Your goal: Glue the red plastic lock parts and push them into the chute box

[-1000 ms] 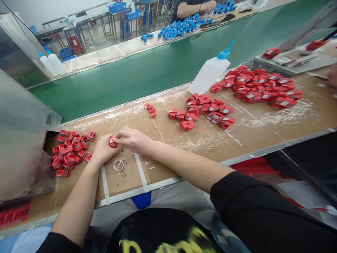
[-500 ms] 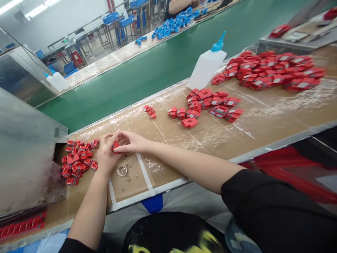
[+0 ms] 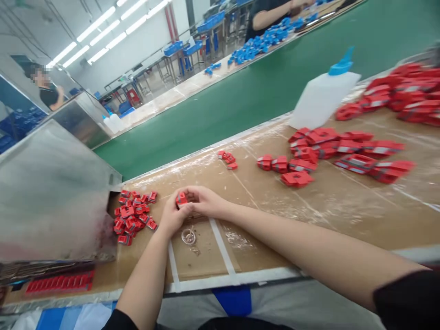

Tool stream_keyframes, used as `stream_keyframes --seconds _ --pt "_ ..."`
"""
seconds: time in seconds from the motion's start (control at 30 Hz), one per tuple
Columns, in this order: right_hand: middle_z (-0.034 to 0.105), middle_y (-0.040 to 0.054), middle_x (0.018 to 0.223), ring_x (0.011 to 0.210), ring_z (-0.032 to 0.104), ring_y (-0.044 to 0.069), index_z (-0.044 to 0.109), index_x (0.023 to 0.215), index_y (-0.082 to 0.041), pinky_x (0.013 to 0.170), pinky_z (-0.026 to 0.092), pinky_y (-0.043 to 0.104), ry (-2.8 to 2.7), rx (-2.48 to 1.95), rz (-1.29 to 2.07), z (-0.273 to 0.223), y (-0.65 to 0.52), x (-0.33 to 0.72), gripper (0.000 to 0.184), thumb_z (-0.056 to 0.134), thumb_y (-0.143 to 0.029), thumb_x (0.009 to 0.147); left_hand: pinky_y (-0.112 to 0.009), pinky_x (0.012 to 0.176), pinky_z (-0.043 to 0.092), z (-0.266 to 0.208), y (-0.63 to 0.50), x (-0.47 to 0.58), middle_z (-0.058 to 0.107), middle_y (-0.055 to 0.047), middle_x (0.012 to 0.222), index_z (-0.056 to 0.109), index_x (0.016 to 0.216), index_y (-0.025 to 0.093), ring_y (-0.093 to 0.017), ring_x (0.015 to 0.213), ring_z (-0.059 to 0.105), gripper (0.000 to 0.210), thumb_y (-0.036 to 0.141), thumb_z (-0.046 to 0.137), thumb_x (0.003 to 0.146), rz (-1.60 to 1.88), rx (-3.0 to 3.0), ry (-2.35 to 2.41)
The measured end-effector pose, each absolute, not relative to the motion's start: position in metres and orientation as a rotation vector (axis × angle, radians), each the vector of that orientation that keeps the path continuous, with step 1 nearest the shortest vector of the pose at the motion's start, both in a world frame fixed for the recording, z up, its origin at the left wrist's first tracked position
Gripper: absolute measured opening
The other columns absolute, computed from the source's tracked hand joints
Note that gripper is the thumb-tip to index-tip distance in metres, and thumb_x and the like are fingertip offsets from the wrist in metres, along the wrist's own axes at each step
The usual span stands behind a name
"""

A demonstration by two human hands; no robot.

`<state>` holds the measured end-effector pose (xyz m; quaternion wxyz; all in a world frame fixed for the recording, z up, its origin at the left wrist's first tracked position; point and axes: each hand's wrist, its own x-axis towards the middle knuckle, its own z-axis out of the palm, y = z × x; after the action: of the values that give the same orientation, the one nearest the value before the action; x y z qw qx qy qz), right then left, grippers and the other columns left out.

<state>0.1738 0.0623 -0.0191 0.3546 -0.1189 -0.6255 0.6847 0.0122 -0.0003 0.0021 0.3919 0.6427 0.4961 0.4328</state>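
Observation:
My left hand [image 3: 171, 215] and my right hand [image 3: 207, 201] meet over the brown-covered bench, closed around one small red plastic part [image 3: 181, 198] with a grey band. The thumbs come close together in front of it, and the right fingers curl behind, partly hidden. Just below the hands lies a small clear round dish [image 3: 188, 236] with thin bits in and beside it. Left of my left hand is a pile of similar red-and-grey parts [image 3: 132, 217]. A few small red parts [image 3: 228, 159] lie beyond my right hand.
A metal housing [image 3: 58, 197] borders the left side. To the right are larger red parts [image 3: 299, 178] and a white squeeze bottle [image 3: 319, 101] with a blue cap. A green conveyor belt [image 3: 213, 103] runs behind; across it a person handles blue parts [image 3: 264, 43].
The camera view has swung left and up, so the bench appears shifted to the right. The hands stay together, and the red part now shows more openly between them.

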Motion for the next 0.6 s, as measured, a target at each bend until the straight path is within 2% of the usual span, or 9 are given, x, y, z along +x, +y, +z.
stream_keyframes --seconds 0.17,0.23,0.37,0.43,0.5,0.57,0.6 --pt "0.071 0.008 0.103 0.095 0.069 0.022 0.062 0.106 -0.017 0.09 0.055 0.037 -1.639 -0.364 1.73 -0.015 0.056 0.165 0.038 0.076 -0.043 0.082 -0.039 0.101 0.05 0.005 -0.004 0.014 0.072 -0.011 0.115 0.069 0.122 0.019 -0.031 0.109 0.066 0.061 0.064 0.075 0.081 1.152 1.552 1.213" --pt "0.072 0.0078 0.101 0.091 0.069 0.022 0.062 0.105 -0.017 0.084 0.055 0.035 -1.756 -0.453 1.622 -0.005 0.054 0.17 0.035 0.072 -0.044 0.084 -0.037 0.097 0.051 0.007 -0.006 0.012 0.07 -0.01 0.115 0.07 0.121 0.019 -0.027 0.101 0.066 0.061 0.063 0.078 0.078 1.169 1.505 1.208" --pt "0.072 0.0063 0.091 0.082 0.068 0.023 0.064 0.104 -0.02 0.074 0.05 0.033 -2.38 -0.83 0.995 0.016 0.059 0.215 0.023 0.067 -0.036 0.087 -0.03 0.079 0.056 0.01 -0.009 0.001 0.06 -0.006 0.118 0.066 0.126 0.025 -0.01 0.07 0.058 0.057 0.056 0.08 0.079 1.402 1.114 1.131" --pt "0.072 0.0103 0.091 0.086 0.069 0.028 0.065 0.099 -0.02 0.076 0.05 0.037 -2.614 -1.058 0.592 0.019 0.064 0.252 0.016 0.067 -0.028 0.085 -0.028 0.082 0.057 0.01 -0.008 -0.005 0.057 -0.003 0.12 0.064 0.124 0.03 -0.008 0.074 0.059 0.055 0.041 0.086 0.075 1.551 0.879 1.025" --pt "0.071 0.017 0.1 0.097 0.067 0.035 0.067 0.091 -0.019 0.082 0.051 0.043 -2.695 -1.242 0.225 0.017 0.075 0.283 0.015 0.071 -0.017 0.077 -0.026 0.085 0.057 0.009 -0.006 -0.008 0.059 -0.002 0.122 0.064 0.119 0.031 -0.009 0.086 0.064 0.06 0.023 0.092 0.066 1.641 0.743 0.944" --pt "0.069 0.0205 0.109 0.104 0.065 0.039 0.069 0.094 -0.019 0.086 0.05 0.047 -2.629 -1.335 -0.021 0.018 0.085 0.296 0.02 0.071 -0.014 0.075 -0.022 0.08 0.057 0.008 -0.003 -0.007 0.063 -0.003 0.123 0.063 0.114 0.028 -0.012 0.094 0.068 0.059 0.019 0.093 0.064 1.667 0.685 0.92" --pt "0.068 0.0203 0.111 0.105 0.065 0.038 0.069 0.098 -0.019 0.087 0.05 0.048 -2.588 -1.318 -0.049 0.021 0.088 0.293 0.019 0.07 -0.017 0.079 -0.022 0.075 0.057 0.006 -0.002 -0.006 0.066 -0.005 0.122 0.062 0.114 0.026 -0.014 0.095 0.07 0.056 0.025 0.093 0.067 1.651 0.668 0.935"
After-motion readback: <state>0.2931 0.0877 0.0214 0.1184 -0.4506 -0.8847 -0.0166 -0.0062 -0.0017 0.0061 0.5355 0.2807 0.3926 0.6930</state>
